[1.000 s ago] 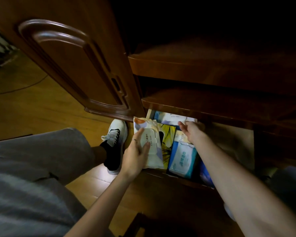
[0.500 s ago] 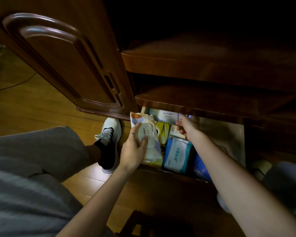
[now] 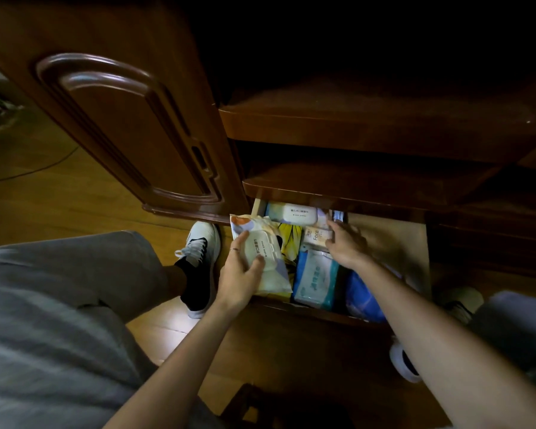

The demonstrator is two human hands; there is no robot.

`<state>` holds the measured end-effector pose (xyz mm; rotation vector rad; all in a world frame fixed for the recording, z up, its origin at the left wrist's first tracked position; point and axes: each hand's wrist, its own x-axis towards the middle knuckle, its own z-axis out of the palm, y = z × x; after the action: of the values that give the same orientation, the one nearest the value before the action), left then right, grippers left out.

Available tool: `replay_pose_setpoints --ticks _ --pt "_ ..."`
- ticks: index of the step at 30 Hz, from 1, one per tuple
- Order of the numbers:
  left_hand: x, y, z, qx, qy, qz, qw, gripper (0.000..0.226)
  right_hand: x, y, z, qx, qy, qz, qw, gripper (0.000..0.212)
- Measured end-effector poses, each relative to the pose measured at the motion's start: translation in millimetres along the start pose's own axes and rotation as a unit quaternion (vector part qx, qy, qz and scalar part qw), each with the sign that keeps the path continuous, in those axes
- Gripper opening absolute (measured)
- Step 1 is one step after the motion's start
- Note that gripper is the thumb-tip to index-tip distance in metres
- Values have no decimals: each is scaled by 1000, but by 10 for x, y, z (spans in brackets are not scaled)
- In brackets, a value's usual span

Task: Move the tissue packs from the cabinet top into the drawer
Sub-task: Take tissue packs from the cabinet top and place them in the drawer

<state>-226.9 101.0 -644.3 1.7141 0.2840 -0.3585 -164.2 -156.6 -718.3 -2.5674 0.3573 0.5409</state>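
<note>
The low drawer (image 3: 390, 239) is pulled out under a dark wooden cabinet. My left hand (image 3: 240, 274) grips a white wet-wipe pack (image 3: 260, 243) with a plastic lid at the drawer's left side. My right hand (image 3: 347, 243) reaches into the drawer's middle, fingers on a small beige tissue pack (image 3: 317, 235). A light blue tissue pack (image 3: 316, 278), a yellow printed pack (image 3: 291, 243) and a white lidded pack (image 3: 296, 213) at the back lie inside. A blue pack (image 3: 364, 297) sits by my right forearm.
An open cabinet door (image 3: 121, 128) hangs at the left above the wooden floor (image 3: 44, 196). Two shelves (image 3: 369, 128) jut out above the drawer. My grey trouser leg (image 3: 59, 289) and black-and-white shoe (image 3: 200, 258) are left of the drawer; another shoe (image 3: 458, 300) is right.
My left hand has kept its grip on the wet-wipe pack at the drawer's left. My right hand has shifted slightly over the small packs; the view has tilted.
</note>
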Motion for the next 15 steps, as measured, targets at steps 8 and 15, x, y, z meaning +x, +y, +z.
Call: replay_pose_setpoints --ticks 8,15 --pt "44 -62 -72 9 9 2 1000 64 85 4 336 131 48 33 990 34" --pt "112 -113 5 18 -28 22 999 87 -9 -101 164 97 107 -8 989 32"
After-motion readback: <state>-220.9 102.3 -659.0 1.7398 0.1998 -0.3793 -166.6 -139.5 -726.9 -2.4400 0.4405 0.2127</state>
